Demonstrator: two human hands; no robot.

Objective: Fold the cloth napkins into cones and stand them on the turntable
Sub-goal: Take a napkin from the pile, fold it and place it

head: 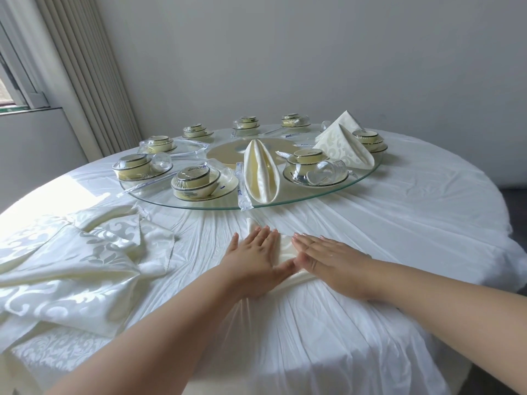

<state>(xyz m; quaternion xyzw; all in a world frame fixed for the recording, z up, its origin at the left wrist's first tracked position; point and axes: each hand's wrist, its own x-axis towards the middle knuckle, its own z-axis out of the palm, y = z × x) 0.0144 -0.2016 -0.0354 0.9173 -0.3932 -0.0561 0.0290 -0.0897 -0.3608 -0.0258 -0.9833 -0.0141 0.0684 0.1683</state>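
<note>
The round tabletop (385,223) is covered with a wrinkled white cloth. On it stands a glass turntable (328,196) in the middle. A pile of unfolded patterned napkins (85,258) lies at the left side. Near the front edge one folded napkin (286,252) lies flat under both hands.

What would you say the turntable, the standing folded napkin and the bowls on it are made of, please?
Turntable: clear glass, it seems; the tablecloth shows through and the rim looks greenish.
Standing folded napkin: woven cloth with a satin sheen, cream.
Bowls: probably glazed ceramic, cream with dark rims, sealed in glossy plastic film.
</note>
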